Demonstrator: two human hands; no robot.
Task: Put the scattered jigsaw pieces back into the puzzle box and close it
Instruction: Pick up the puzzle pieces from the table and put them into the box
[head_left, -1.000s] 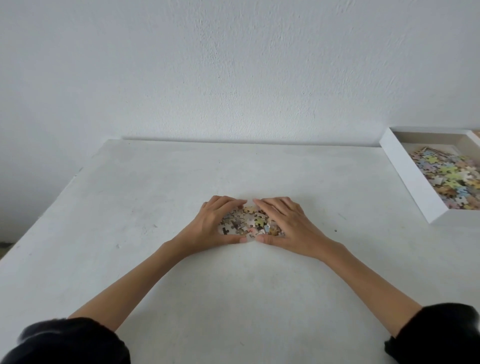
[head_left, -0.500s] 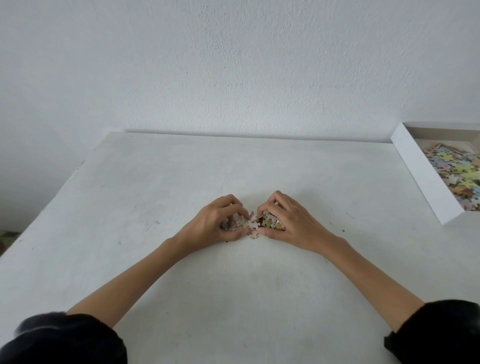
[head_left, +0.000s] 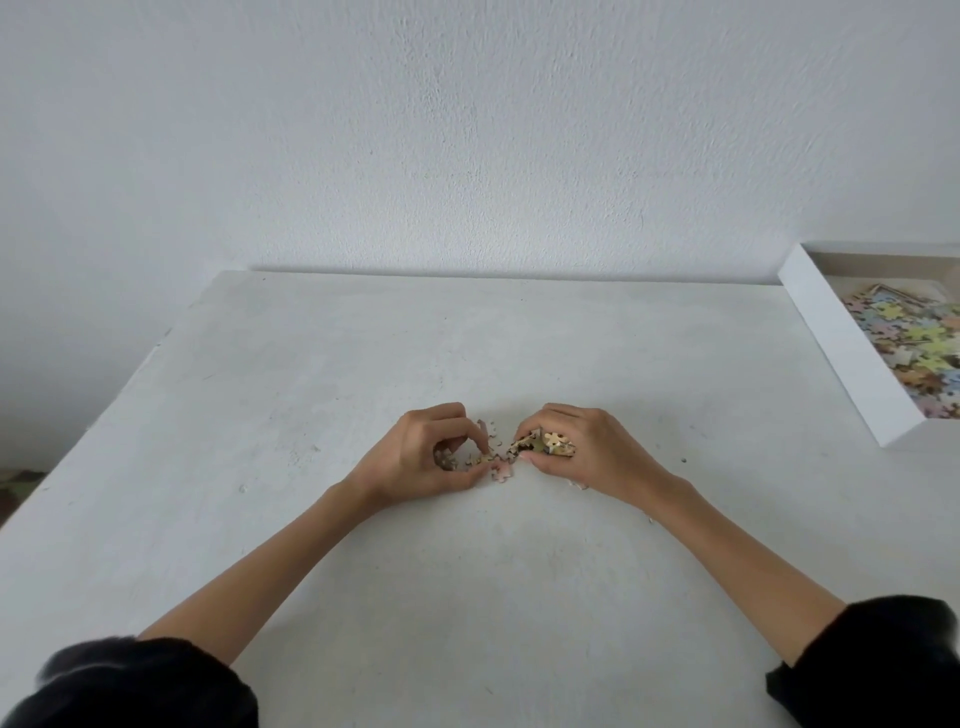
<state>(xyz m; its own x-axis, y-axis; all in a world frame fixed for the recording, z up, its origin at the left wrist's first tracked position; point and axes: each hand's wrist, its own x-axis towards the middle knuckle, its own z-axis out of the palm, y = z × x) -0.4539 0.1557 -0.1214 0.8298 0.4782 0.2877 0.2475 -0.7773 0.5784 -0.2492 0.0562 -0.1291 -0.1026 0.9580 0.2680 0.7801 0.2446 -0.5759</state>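
The fingers (head_left: 563, 415) of your right hand (head_left: 592, 457) are clamped round a clump of jigsaw pieces (head_left: 548, 444). The fingers (head_left: 457, 415) of your left hand (head_left: 415, 462) curl round a smaller clutch (head_left: 445, 460). A few loose pieces (head_left: 501, 470) lie on the bench (head_left: 311, 389) between your two hands. All of this is well to the left of the puzzle box (head_left: 841, 358), which stands open with many boxed pieces (head_left: 919, 353) inside.

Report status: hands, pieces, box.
Left hand and right hand both gripping pieces. A few strays on the table between them. Box open at right, part filled; no lid in view.
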